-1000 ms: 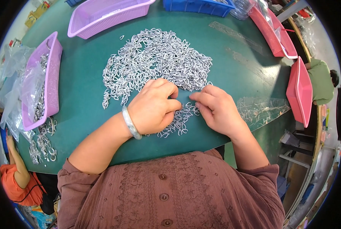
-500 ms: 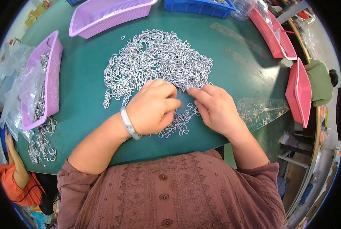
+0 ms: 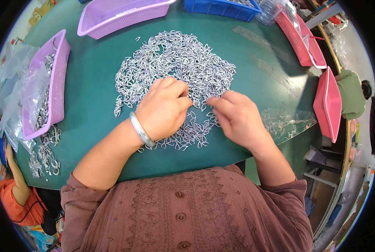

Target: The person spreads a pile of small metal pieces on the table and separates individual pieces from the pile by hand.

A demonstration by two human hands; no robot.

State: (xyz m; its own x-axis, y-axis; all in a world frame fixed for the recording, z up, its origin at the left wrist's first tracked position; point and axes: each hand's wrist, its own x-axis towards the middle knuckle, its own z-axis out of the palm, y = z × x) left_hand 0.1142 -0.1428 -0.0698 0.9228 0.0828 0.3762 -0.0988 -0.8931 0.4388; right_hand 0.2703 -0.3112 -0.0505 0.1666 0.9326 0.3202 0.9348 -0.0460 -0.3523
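Observation:
A wide pile of small silver leaf-shaped metal links (image 3: 179, 54) lies on the green table (image 3: 90, 84). A smaller group of the same links (image 3: 191, 134) is spread nearer to me, below my hands. My left hand (image 3: 164, 109), with a pale bangle (image 3: 141, 130) at its wrist, is at the near edge of the big pile, its fingers curled in and thumb close to the index finger. Just right of it, my right hand (image 3: 238, 117) has its thumb and fingertips drawn together over the links. What either hand pinches is too small or hidden to make out.
Lilac baskets stand at the back (image 3: 124, 17) and on the left (image 3: 57, 96), the left one with metal parts and plastic bags. A blue crate (image 3: 221, 9) is at the back; red trays (image 3: 328, 105) line the right edge. Other people (image 3: 19, 201) are on both sides.
My left hand has moved slightly away from me and left, showing more of the near group of links. My right hand has hardly moved.

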